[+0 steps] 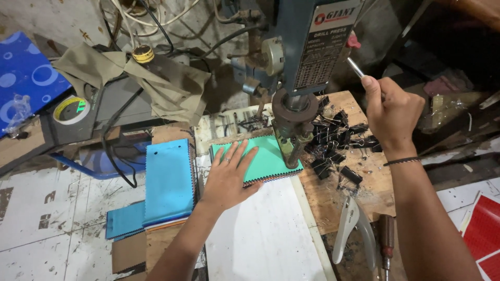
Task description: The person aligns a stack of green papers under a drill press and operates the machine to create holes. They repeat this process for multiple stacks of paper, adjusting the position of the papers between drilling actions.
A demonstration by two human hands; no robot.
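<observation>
Left hand fingers flat on green swatch stack, right hand clenching metal lever

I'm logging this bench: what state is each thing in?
Left hand: flat, pressing the green stack.
Right hand: closed on the lever.
Green stack: lying under the drill bit.
Blue stack: lying aside, untouched.
Binder clips: heaped loose.
Tape roll: lying flat.
</observation>
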